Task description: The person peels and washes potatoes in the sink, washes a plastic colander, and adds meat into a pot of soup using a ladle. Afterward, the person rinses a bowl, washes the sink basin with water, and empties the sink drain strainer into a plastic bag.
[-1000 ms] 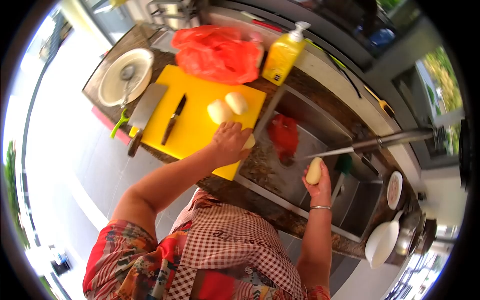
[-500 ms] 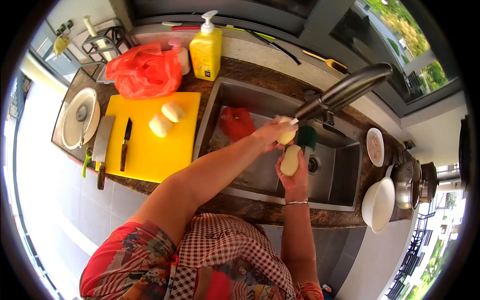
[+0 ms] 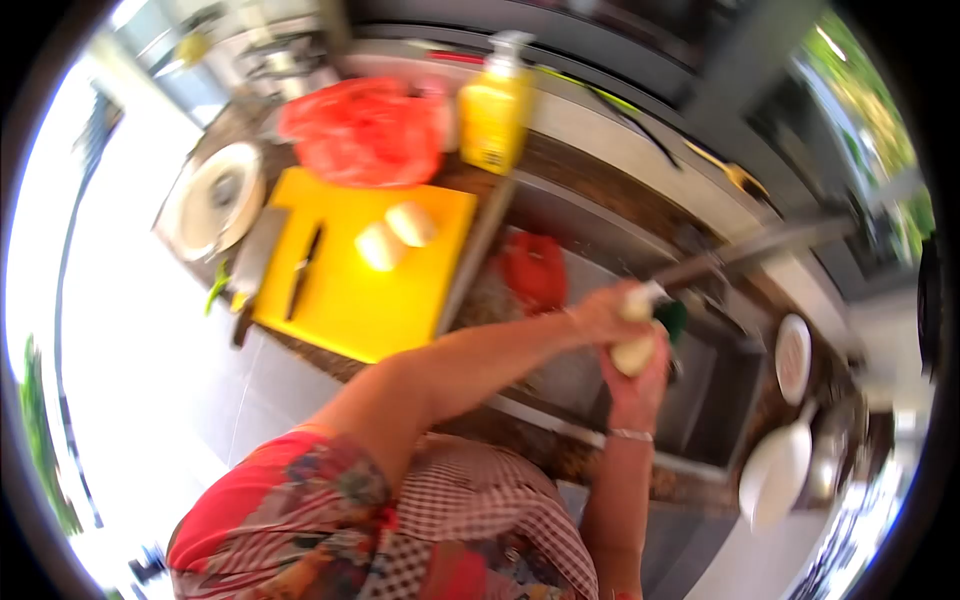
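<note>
Over the sink (image 3: 735,400), my left hand (image 3: 603,312) is closed round a peeled potato (image 3: 636,303) beneath the faucet (image 3: 760,248). Just below it, my right hand (image 3: 640,388), with a bracelet at the wrist, grips another peeled potato (image 3: 631,354). The two potatoes are close together, and motion blur hides whether they touch. A whitish patch at the faucet's mouth looks like running water. Behind the hands is a dark green object (image 3: 671,317), partly hidden. A red plastic bag (image 3: 534,272) lies in the sink's left part.
Left of the sink, a yellow cutting board (image 3: 345,325) bears two pale peeled pieces (image 3: 393,237), a small knife (image 3: 304,272) and a cleaver (image 3: 257,255). Behind it are a red bag (image 3: 362,132) and a yellow pump bottle (image 3: 494,115). White bowls (image 3: 775,470) stand at the right.
The camera view has swung, so the scene sits further right and is blurred. My hands have come closer together, bringing the two potatoes nearer each other under the faucet.
</note>
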The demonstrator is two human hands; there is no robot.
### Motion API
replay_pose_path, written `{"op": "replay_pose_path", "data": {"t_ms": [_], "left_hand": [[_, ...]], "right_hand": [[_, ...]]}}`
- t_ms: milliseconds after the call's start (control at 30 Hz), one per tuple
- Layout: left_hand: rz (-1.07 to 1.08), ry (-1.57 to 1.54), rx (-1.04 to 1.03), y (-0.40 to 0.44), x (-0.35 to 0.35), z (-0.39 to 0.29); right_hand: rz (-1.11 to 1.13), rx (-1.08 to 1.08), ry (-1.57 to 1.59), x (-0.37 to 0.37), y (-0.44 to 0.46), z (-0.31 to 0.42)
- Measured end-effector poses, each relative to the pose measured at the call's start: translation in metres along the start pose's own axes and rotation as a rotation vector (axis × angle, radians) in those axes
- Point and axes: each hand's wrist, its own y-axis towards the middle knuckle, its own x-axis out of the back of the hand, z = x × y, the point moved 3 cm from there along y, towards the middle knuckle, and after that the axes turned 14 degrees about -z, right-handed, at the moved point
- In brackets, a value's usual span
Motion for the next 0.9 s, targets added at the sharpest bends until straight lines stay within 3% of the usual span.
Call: {"op": "replay_pose_path", "data": {"t_ms": [33,67,133,167,233,300,367,400,500,633,667,767,800,867,900], "left_hand": [[-0.074,-0.038,0.119,-0.009,0.008,-0.005],[-0.079,0.149,0.093,-0.011,0.014,-0.014],[0.029,0.483,0.064,-0.008,0.042,-0.059],[-0.104,0.346,0.058,-0.007,0.031,-0.034],[-0.099,0.399,0.083,-0.018,0.041,-0.049],[-0.106,0.432,0.048,-0.023,0.040,-0.050],[-0.061,0.484,-0.026,-0.028,0.035,-0.036],[0.125,0.498,0.027,-0.038,0.055,-0.054],[-0.088,0.347,-0.245,-0.042,0.050,-0.017],[0.131,0.363,0.095,-0.060,0.120,-0.059],[0.087,0.231,0.110,-0.059,0.124,-0.051],[-0.057,-0.177,0.151,-0.056,0.111,-0.001],[-0.147,-0.314,0.175,-0.058,0.105,0.008],[-0.135,-0.381,0.180,-0.061,0.099,0.006],[-0.041,-0.311,0.154,-0.060,0.111,0.001]], "right_hand": [[0.116,-0.051,0.003,-0.004,0.001,-0.004],[0.024,-0.019,-0.009,-0.007,-0.008,-0.006],[0.205,-0.113,0.010,-0.013,-0.011,-0.015],[0.210,-0.099,0.044,-0.016,-0.008,-0.020],[0.203,-0.055,0.126,-0.014,-0.004,-0.022],[0.056,0.313,-0.177,0.025,0.029,-0.020],[0.034,0.076,0.025,0.012,0.031,-0.022],[0.051,0.046,0.063,-0.004,0.013,-0.023],[0.217,-0.011,0.094,-0.031,0.000,-0.039],[0.303,-0.113,-0.036,-0.027,0.014,-0.048],[0.206,-0.147,0.011,-0.031,0.011,-0.054],[0.705,-0.481,0.114,-0.032,0.012,-0.057],[0.610,-0.430,0.099,-0.027,0.015,-0.058],[0.449,-0.360,0.031,-0.039,0.003,-0.058],[0.246,-0.219,-0.095,-0.041,-0.006,-0.055]]}}
